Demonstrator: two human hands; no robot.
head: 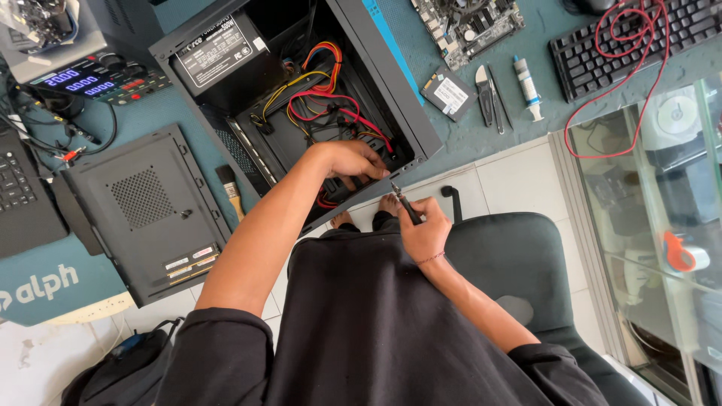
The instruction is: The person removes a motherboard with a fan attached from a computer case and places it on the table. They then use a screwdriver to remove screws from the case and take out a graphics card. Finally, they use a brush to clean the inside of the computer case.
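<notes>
1. The right hand (423,231) is closed around a dark-handled screwdriver (405,204), fingers wrapped on the shaft, with the tip pointing up and left toward the near edge of the computer case (421,120).
2. The left hand (353,162) reaches into the open case, fingers curled down among the cables; whether it has hold of anything cannot be told, as the fingertips are hidden behind the case edge.
3. The screwdriver tip sits just beside the left hand, at the case rim.
4. Inside the case lies a bundle of red, yellow and black cables (320,94); a power supply unit (218,53) occupies the far corner.
5. The removed side panel (147,210) lies flat to the left of the case, with a small brush (229,188) between them.
6. To the right of the case on the bench lie a solid-state drive (448,94), a white syringe tube (528,86), a motherboard (470,22) and a black keyboard (624,45) with a red cable (632,105) looped over it.
</notes>
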